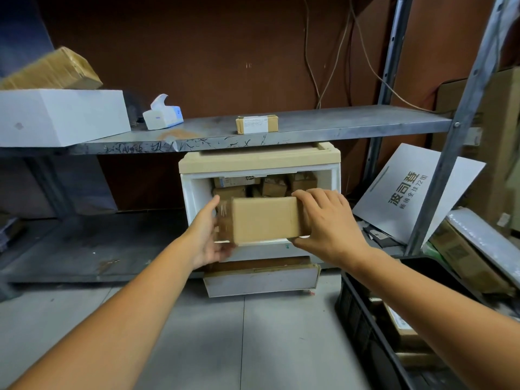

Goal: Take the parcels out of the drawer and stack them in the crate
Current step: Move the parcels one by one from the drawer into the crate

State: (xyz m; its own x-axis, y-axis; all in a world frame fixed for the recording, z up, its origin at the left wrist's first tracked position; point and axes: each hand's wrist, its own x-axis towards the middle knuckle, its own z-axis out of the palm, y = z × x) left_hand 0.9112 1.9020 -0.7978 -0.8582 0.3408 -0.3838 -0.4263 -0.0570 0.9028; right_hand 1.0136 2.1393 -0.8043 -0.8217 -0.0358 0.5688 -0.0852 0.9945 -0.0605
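Note:
A brown cardboard parcel (264, 219) hangs in front of the open white drawer unit (197, 192), held at both ends. My left hand (208, 235) grips its left end, thumb on top and fingers underneath. My right hand (329, 220) grips its right end, fingers curled over the top edge. Several more brown parcels (274, 185) sit inside the drawer opening behind it. The black crate (363, 319) stands on the floor at the lower right, with parcels (405, 330) lying in it.
A grey metal shelf (309, 128) above the drawer unit carries a small labelled parcel (257, 124), a tissue pack (163, 115) and a white box (56, 116). A removed drawer front (261, 281) lies on the floor. Grey boards and cardboard boxes (416, 190) lean at the right.

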